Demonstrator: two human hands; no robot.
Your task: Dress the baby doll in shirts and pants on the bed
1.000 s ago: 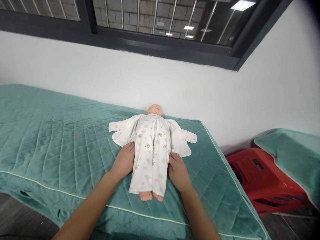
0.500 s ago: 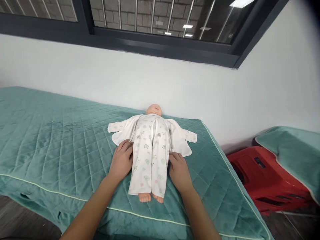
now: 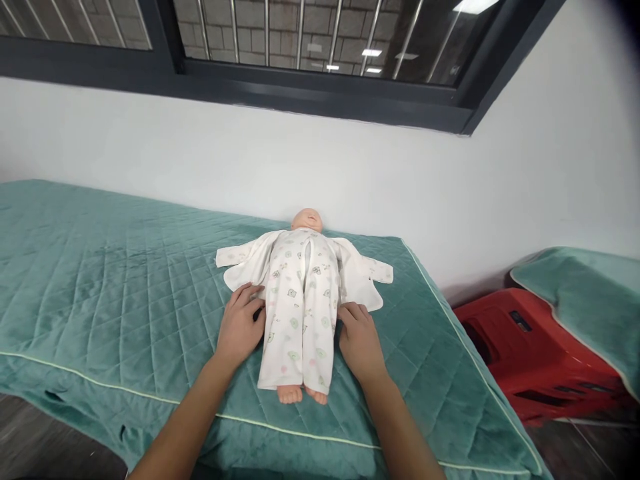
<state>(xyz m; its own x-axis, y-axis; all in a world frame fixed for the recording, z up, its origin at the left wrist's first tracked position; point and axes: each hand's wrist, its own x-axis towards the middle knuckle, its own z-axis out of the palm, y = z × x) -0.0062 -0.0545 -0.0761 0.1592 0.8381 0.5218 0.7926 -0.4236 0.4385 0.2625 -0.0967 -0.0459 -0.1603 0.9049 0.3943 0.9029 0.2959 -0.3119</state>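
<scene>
A baby doll lies on its back, its head (image 3: 307,219) toward the wall and its bare feet (image 3: 290,394) toward me. Patterned white baby trousers (image 3: 295,313) cover its front from chest to ankles. Beneath them a white baby shirt (image 3: 360,280) is spread open, sleeves out to both sides. Along the left edge of the trousers, my left hand (image 3: 242,323) has curled fingers closed at the fabric. My right hand (image 3: 361,340) pinches at the opposite edge, its fingertips partly hidden by the cloth. The doll's arms are not visible.
A green quilted cover (image 3: 125,300) lies over the bed under the doll. Behind it rises a white wall (image 3: 200,160) with a dark-framed window (image 3: 320,93). To the right, beyond the bed's edge, stands a red plastic object (image 3: 535,353) partly under green cloth (image 3: 590,293).
My left hand has shifted very slightly down and its fingers have bent a little more. My right hand, the doll and the clothes look almost unchanged; the view has tilted slightly.
</scene>
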